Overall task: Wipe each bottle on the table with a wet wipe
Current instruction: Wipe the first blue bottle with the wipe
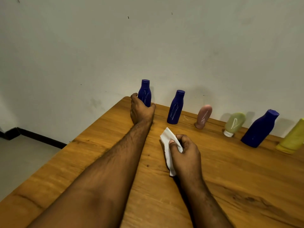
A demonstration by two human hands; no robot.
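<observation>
Leftmost blue bottle (145,93) is gripped by left hand (141,109); white wipe (169,148) is pinched by right hand (185,152) above worktop (230,170).

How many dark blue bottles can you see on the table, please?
3. One at the far left corner, gripped by the left hand; one just to its right; one further right, between the green tube and the yellow bottle at the frame edge. More may lie beyond.
</observation>
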